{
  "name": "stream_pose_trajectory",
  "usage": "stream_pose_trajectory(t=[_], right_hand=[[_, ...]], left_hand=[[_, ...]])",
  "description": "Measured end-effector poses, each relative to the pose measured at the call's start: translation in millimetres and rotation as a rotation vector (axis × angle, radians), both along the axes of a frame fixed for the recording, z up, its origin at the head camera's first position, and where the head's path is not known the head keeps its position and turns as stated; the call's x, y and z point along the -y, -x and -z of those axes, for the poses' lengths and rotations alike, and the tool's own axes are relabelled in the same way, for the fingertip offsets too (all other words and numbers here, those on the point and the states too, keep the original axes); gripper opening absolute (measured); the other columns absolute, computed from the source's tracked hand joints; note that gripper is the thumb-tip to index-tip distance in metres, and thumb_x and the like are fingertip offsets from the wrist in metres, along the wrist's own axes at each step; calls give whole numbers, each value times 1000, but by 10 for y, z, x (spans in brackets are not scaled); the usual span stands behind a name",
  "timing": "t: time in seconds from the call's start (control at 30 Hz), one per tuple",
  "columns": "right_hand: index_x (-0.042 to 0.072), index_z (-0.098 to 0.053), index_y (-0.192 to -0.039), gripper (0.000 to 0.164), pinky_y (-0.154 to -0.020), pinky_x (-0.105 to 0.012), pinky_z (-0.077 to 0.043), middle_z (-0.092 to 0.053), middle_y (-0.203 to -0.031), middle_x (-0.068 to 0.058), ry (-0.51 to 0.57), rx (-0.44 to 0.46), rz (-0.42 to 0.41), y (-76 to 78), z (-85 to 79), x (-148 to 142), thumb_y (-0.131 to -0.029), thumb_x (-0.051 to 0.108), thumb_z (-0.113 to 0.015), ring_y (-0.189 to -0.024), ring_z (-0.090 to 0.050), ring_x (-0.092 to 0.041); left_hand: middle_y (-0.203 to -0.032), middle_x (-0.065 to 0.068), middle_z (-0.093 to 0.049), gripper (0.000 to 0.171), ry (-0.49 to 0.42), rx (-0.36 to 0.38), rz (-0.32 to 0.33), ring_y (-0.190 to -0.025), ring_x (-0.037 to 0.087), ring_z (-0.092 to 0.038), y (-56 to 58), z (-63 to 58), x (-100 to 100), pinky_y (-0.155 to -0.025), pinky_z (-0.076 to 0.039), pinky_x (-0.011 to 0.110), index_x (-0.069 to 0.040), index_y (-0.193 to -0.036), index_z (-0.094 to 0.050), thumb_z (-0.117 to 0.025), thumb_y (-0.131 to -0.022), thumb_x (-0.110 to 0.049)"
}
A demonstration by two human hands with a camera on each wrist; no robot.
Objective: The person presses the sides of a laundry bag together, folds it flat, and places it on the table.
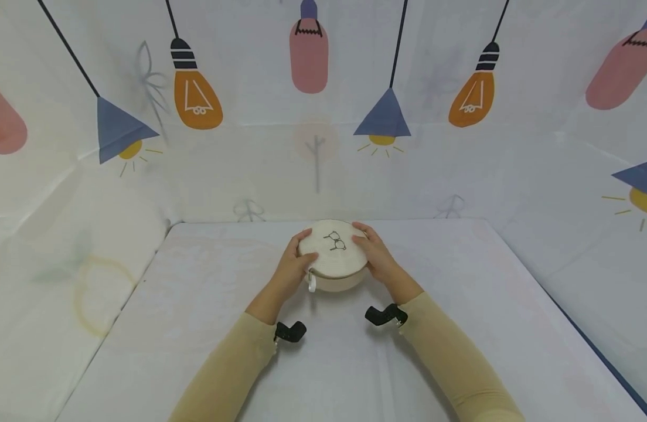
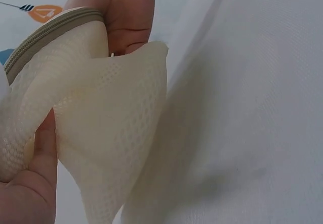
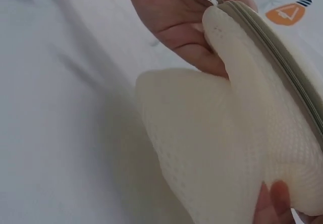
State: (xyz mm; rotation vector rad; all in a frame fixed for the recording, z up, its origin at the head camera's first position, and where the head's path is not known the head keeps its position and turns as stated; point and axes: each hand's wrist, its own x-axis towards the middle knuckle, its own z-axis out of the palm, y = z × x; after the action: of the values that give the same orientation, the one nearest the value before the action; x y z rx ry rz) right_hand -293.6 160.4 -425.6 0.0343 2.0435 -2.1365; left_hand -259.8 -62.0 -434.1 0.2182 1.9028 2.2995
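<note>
A round cream mesh laundry bag (image 1: 331, 252) with a small dark line drawing on its lid is held up between both hands over the table. My left hand (image 1: 290, 266) grips its left side, the thumb on the lid. On the other side my right hand (image 1: 380, 258) grips it the same way. A white zip pull (image 1: 312, 282) hangs near the left thumb. In the left wrist view the soft mesh wall (image 2: 118, 103) sags in folds under a beige zip (image 2: 48, 32). The right wrist view shows the zip (image 3: 287, 62) along the rim, with both hands' fingers at the mesh.
The white-covered table (image 1: 207, 363) spreads beneath the arms. A white cloth backdrop (image 1: 239, 164) printed with lamps and bulbs stands behind and at both sides. Black wrist mounts (image 1: 387, 315) stick out from each sleeve.
</note>
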Motion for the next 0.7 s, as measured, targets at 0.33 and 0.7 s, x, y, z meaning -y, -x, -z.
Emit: stream_pose_trajectory(t=[0.33, 0.7], right_hand=[[32, -25, -159, 58, -104, -50, -42, -20, -165, -2, -228, -50, -92, -12, 9, -10, -106, 33, -49, -139, -39, -30], [19, -38, -155, 54, -110, -37, -40, -21, -165, -1, -24, -184, -214, -33, 39, -75, -104, 17, -54, -144, -34, -28]], left_hand=[[-162, 9, -25, 74, -348, 45, 19, -138, 30, -41, 28, 16, 35, -92, -53, 24, -13, -155, -29, -48, -91, 18], [-162, 5, -24, 75, -454, 87, 21, -141, 26, -36, 47, 9, 62, -94, -50, 24, -13, -154, -31, -44, -89, 21]])
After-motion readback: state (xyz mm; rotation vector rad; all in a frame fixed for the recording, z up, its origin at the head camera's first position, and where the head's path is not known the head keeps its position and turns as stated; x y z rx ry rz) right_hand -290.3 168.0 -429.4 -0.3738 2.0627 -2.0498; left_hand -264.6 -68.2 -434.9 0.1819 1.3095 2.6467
